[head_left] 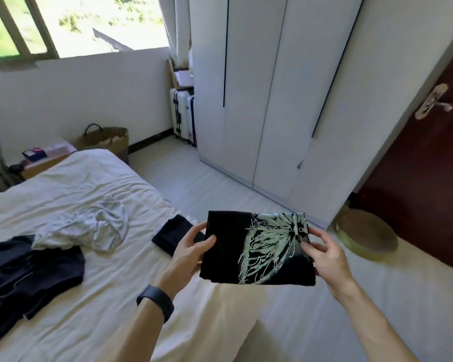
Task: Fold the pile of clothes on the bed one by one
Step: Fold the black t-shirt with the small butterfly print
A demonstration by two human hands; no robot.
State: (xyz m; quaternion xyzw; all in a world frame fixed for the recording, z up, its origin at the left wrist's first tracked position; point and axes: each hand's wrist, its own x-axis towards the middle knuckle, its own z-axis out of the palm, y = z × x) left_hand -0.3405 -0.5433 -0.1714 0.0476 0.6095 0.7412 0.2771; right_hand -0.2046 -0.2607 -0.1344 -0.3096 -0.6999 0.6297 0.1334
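Left hand and right hand each grip one side of the black printed shirt, which I hold as a compact folded rectangle in the air just off the bed edge. One folded dark garment lies on the bed behind my left hand. I judge two items left: the crumpled pale garment and the unfolded dark garment touching it.

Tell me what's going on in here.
A person is folding laundry. The left hand and right hand grip a folded black T-shirt by its sides, near the bed. One folded dark piece lies by the bed's edge. A crumpled white garment and a dark heap lie unfolded.
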